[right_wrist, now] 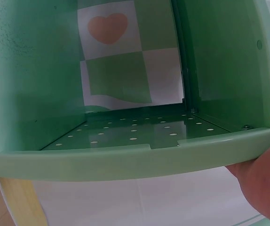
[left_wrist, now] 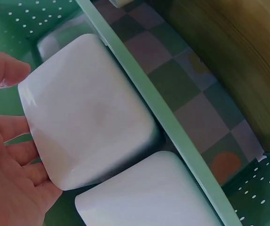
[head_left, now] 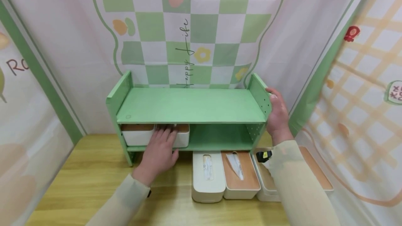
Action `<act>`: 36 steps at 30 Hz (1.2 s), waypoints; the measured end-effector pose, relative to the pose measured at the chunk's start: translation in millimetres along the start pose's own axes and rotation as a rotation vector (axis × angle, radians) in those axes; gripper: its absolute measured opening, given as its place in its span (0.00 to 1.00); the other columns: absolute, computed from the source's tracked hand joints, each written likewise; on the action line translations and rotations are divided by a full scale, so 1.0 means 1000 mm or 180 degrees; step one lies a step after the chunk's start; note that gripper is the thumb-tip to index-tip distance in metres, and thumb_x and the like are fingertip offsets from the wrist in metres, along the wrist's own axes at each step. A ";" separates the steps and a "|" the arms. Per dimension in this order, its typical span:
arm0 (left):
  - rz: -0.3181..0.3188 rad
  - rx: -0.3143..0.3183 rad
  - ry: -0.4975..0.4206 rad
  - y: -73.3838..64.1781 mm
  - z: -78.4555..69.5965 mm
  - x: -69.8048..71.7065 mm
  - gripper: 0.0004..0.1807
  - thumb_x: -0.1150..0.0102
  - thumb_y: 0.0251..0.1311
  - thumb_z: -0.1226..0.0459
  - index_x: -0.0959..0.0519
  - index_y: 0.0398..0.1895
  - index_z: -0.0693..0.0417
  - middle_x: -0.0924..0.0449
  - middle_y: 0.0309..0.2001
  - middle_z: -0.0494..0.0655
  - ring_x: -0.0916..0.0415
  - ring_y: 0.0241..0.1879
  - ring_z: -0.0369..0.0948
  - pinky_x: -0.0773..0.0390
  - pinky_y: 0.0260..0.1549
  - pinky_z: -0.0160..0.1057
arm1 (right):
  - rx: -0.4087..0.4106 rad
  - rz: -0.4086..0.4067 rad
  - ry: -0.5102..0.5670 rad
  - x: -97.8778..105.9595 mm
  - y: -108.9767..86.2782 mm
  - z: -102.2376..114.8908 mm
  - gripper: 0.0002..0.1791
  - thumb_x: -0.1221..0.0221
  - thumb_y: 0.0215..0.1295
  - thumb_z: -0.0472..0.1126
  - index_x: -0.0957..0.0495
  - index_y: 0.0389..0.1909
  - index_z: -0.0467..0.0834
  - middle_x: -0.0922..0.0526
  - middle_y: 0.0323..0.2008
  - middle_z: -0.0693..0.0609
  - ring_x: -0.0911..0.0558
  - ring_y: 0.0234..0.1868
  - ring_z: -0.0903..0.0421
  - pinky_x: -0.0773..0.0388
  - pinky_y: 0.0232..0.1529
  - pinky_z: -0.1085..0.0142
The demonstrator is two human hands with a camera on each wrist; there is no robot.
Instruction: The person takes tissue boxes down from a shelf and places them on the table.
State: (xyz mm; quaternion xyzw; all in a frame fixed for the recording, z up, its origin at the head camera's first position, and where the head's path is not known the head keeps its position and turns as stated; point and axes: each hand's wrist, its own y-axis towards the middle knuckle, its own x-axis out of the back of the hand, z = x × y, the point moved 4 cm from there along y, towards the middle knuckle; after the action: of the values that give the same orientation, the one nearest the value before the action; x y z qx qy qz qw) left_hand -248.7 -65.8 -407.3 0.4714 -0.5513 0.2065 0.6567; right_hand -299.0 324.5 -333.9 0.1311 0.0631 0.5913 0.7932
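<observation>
A green two-tier shelf (head_left: 191, 104) stands on the wooden table. On its lower tier, at the left, sit two white boxes with brown lids side by side: the left box (head_left: 138, 137) and the right box (head_left: 182, 138). My left hand (head_left: 160, 152) reaches in with extended fingers over the lid of the right box; in the left wrist view its fingers (left_wrist: 22, 153) lie along that box's edge, beside the smooth white face (left_wrist: 88, 113). With my right hand (head_left: 277, 116) I grip the shelf's perforated right side panel (head_left: 260, 95) at its outer edge.
In front of the shelf on the table (head_left: 62, 180) stand a cream tissue box (head_left: 208, 184) and a brown-lidded tissue box (head_left: 242, 184). More brown-lidded boxes (head_left: 315, 170) stand at the right, partly behind my right sleeve. A checkered curtain (head_left: 204, 27) hangs behind the shelf.
</observation>
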 end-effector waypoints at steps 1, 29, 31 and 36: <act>-0.0022 -0.0007 -0.0011 -0.001 0.000 0.000 0.35 0.37 0.61 0.55 0.31 0.68 0.62 0.29 0.63 0.61 0.35 0.65 0.57 0.43 0.66 0.57 | -0.0001 0.0006 0.0017 0.000 0.000 0.000 0.28 0.59 0.75 0.64 0.34 0.71 0.62 0.35 0.61 0.43 0.28 0.46 0.47 0.22 0.34 0.63; -0.0177 0.0060 -0.0110 -0.003 -0.005 0.006 0.32 0.38 0.58 0.57 0.28 0.68 0.50 0.30 0.61 0.62 0.34 0.61 0.61 0.41 0.63 0.62 | 0.0039 -0.0012 0.0025 -0.001 -0.003 0.003 0.27 0.59 0.76 0.63 0.34 0.70 0.60 0.33 0.58 0.43 0.28 0.43 0.48 0.22 0.32 0.65; -0.0217 0.0075 -0.0136 -0.004 -0.005 0.007 0.32 0.38 0.58 0.58 0.28 0.68 0.49 0.30 0.60 0.64 0.34 0.60 0.62 0.41 0.63 0.62 | 0.0042 -0.0019 0.0039 -0.001 -0.003 0.003 0.27 0.59 0.75 0.63 0.34 0.70 0.60 0.33 0.58 0.43 0.28 0.43 0.48 0.23 0.32 0.65; -0.0157 0.0166 -0.0090 -0.003 -0.003 0.004 0.31 0.40 0.60 0.56 0.28 0.69 0.46 0.32 0.59 0.68 0.35 0.60 0.65 0.42 0.64 0.63 | 0.0032 -0.0029 0.0009 -0.001 -0.003 0.003 0.27 0.59 0.75 0.63 0.33 0.70 0.61 0.34 0.59 0.43 0.28 0.45 0.48 0.23 0.34 0.65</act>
State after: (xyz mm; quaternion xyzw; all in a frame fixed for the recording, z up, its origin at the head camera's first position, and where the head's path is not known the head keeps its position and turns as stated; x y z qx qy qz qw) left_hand -242.9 -65.7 -404.7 0.5047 -0.5431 0.1978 0.6412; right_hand -295.4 322.2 -331.8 0.1340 0.0679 0.5876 0.7951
